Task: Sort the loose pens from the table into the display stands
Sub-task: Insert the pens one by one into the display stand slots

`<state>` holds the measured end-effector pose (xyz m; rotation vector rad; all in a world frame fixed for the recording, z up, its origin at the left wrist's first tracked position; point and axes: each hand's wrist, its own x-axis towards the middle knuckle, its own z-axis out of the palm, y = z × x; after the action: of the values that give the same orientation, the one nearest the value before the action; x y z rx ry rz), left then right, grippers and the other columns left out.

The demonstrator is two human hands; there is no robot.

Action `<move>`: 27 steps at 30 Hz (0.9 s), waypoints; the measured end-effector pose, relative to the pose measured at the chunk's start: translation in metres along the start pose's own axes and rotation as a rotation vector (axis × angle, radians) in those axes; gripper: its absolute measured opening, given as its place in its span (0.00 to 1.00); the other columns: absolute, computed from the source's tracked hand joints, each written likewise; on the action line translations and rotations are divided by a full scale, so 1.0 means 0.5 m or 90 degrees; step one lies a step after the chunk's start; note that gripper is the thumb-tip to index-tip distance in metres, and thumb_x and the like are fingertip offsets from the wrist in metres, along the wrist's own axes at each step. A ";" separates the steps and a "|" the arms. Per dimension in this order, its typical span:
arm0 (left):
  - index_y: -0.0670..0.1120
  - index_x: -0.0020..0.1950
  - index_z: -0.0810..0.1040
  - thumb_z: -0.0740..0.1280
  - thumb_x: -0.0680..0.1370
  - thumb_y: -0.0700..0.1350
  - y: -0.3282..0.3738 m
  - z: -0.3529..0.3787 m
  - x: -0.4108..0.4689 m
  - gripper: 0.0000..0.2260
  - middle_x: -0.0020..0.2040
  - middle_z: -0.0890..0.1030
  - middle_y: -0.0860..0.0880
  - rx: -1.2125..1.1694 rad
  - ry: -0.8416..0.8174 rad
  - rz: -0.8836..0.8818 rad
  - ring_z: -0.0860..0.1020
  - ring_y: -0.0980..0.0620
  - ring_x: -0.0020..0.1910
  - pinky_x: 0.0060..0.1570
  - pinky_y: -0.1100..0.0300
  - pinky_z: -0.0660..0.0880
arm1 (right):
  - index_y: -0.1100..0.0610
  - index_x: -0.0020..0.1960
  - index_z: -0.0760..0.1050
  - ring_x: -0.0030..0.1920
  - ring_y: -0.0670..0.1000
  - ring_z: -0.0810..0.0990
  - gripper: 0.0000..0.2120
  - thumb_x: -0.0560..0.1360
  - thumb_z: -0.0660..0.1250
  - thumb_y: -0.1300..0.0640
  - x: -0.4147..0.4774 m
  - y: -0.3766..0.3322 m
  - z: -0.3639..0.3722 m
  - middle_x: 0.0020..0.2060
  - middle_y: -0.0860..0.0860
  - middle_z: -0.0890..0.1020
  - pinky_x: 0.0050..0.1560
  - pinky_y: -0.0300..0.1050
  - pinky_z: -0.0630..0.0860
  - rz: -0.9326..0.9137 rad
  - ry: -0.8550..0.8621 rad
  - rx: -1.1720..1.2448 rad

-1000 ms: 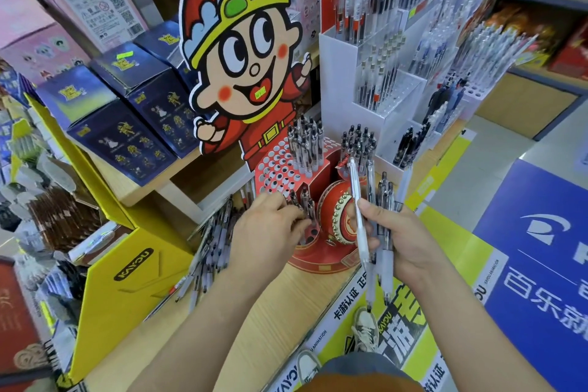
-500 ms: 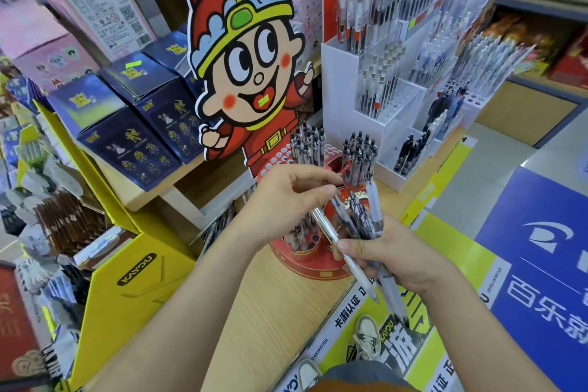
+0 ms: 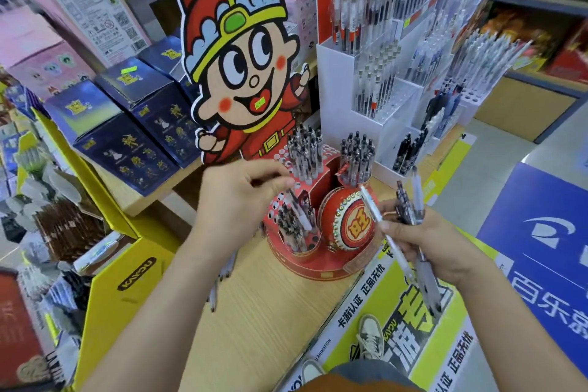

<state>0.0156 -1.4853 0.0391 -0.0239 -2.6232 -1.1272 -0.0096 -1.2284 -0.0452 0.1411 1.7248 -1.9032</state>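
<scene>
Blurred left grip (image 3: 235,200) pinches a clear plastic pen (image 3: 300,212) over the red cardboard display stand (image 3: 318,267); right grip (image 3: 439,242) clasps a bundle of clear pens (image 3: 426,283), their middles hidden.

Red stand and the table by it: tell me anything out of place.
Loose pens lie flat on the wooden table left of the red stand, not upright in its holes. The pen pinched by the left hand stands tilted in the front cup.
</scene>
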 end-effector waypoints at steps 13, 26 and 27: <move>0.47 0.43 0.84 0.70 0.72 0.51 -0.078 0.096 -0.038 0.08 0.37 0.83 0.54 0.153 -0.109 0.134 0.78 0.50 0.38 0.38 0.55 0.78 | 0.62 0.56 0.74 0.22 0.46 0.64 0.17 0.68 0.70 0.63 0.012 0.011 0.003 0.31 0.56 0.79 0.21 0.36 0.63 -0.027 0.026 0.085; 0.50 0.42 0.85 0.64 0.74 0.57 -0.114 0.130 -0.041 0.14 0.38 0.79 0.54 0.253 -0.201 0.219 0.72 0.51 0.39 0.36 0.59 0.71 | 0.61 0.54 0.76 0.29 0.48 0.74 0.36 0.52 0.86 0.50 0.030 0.033 0.028 0.36 0.57 0.78 0.24 0.39 0.69 -0.078 -0.014 0.317; 0.49 0.41 0.85 0.66 0.74 0.55 -0.113 0.132 -0.042 0.12 0.38 0.78 0.53 0.262 -0.186 0.231 0.71 0.51 0.39 0.35 0.60 0.69 | 0.62 0.57 0.75 0.30 0.48 0.75 0.39 0.52 0.86 0.50 0.033 0.036 0.030 0.36 0.56 0.78 0.25 0.39 0.71 -0.069 -0.022 0.331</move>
<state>0.0120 -1.4755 -0.0494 -0.5921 -2.8884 -0.4832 -0.0105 -1.2483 -0.0657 0.2089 1.2006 -2.3834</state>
